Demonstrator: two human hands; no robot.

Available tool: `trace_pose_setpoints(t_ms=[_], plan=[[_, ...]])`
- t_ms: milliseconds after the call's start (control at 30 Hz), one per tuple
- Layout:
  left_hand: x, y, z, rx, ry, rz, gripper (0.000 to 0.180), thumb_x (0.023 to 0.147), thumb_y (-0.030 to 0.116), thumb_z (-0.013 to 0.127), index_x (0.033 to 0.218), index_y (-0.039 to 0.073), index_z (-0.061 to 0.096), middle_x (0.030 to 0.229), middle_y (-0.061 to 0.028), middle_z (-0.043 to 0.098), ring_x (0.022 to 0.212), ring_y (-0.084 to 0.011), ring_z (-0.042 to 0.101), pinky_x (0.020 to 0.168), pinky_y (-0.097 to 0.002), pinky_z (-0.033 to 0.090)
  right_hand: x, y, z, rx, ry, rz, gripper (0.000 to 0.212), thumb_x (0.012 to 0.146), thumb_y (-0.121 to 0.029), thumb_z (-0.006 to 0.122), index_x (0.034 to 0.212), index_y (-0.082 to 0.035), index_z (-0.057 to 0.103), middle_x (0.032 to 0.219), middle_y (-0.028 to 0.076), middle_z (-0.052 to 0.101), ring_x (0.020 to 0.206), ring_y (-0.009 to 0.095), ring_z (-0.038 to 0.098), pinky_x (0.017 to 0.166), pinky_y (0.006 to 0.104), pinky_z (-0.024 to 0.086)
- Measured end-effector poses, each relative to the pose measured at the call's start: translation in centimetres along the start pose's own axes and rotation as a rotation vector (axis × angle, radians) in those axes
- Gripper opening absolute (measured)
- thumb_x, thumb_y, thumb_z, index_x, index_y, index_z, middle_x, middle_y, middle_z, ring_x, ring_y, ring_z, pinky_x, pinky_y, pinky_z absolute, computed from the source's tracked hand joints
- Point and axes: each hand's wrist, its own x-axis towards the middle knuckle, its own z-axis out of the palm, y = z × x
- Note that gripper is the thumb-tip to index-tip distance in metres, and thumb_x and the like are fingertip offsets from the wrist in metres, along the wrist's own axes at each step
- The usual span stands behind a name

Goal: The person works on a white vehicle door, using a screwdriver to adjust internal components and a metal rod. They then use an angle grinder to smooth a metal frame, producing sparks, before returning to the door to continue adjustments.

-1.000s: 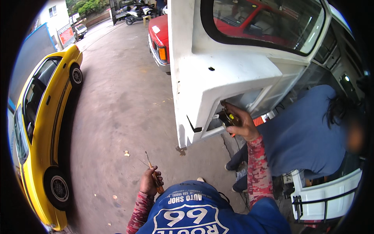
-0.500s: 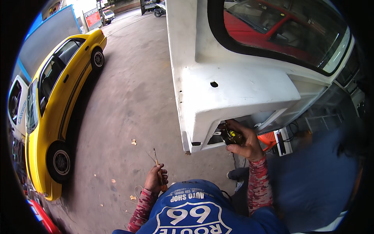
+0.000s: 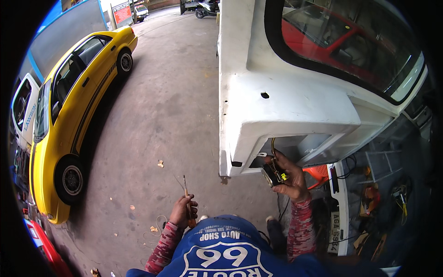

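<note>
My left hand (image 3: 183,210) is closed round the amber handle of a thin screwdriver (image 3: 186,191), its dark shaft pointing away from me. In my right hand (image 3: 291,181) I grip a small dark lamp-like housing (image 3: 270,176) with a yellow bulb socket or connector (image 3: 284,177) and thin wires on its back. A yellowish cable (image 3: 273,145) runs from it up into the rectangular opening (image 3: 300,145) in the white vehicle body panel (image 3: 290,111). The housing is just outside the opening's lower edge, and my fingers cover part of it.
A yellow car (image 3: 87,92) stands along the left. An orange plastic chair (image 3: 317,176) and a white bumper-like strip (image 3: 340,207) are at the right, with tools and parts on the ground beyond. Dry leaves (image 3: 160,164) and a loose thin wire (image 3: 159,224) lie on the concrete.
My right hand has drawn the housing slightly out and down from the opening, showing more of its wired back. The blurred dark blue shape at the right has gone. My left hand still holds the screwdriver.
</note>
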Motion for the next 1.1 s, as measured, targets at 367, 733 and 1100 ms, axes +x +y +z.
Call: trace_pose_setpoints(t_ms=[367, 733, 1100], plan=[[-0.4, 2.6, 2.0, 0.109, 0.015, 0.118, 0.025, 0.104, 0.03, 0.057, 0.118, 0.01, 0.054, 0.09, -0.0058, 0.061, 0.065, -0.0171, 0.058, 0.058, -0.0344, 0.05, 1.6, -1.3, 1.6, -0.155, 0.047, 0.029, 0.1, 0.074, -0.003, 0.082, 0.16, 0.002, 0.03, 0.148, 0.019, 0.055, 0.136, 0.023, 0.053, 0.115, 0.0345, 0.038], [0.1, 9.4, 11.6, 0.355, -0.201, 0.491, 0.032, 0.105, 0.034, 0.057, 0.118, 0.005, 0.054, 0.101, -0.005, 0.061, 0.071, -0.0109, 0.059, 0.059, -0.0278, 0.051, 3.2, -1.8, 2.6, -0.257, 0.148, -0.026, 0.095, 0.078, -0.01, 0.082, 0.158, 0.005, 0.034, 0.145, 0.018, 0.055, 0.13, 0.023, 0.054, 0.112, 0.0345, 0.041], [0.4, 10.1, 16.7, 0.322, -0.166, 0.595, 0.04, 0.103, 0.041, 0.058, 0.118, 0.004, 0.05, 0.086, -0.0038, 0.059, 0.068, -0.0115, 0.06, 0.062, -0.0262, 0.051, 2.9, -1.0, 1.7, -0.439, 0.464, -0.243, 0.082, 0.076, 0.0, 0.083, 0.15, -0.001, 0.048, 0.133, 0.014, 0.063, 0.121, 0.022, 0.061, 0.106, 0.0355, 0.047]])
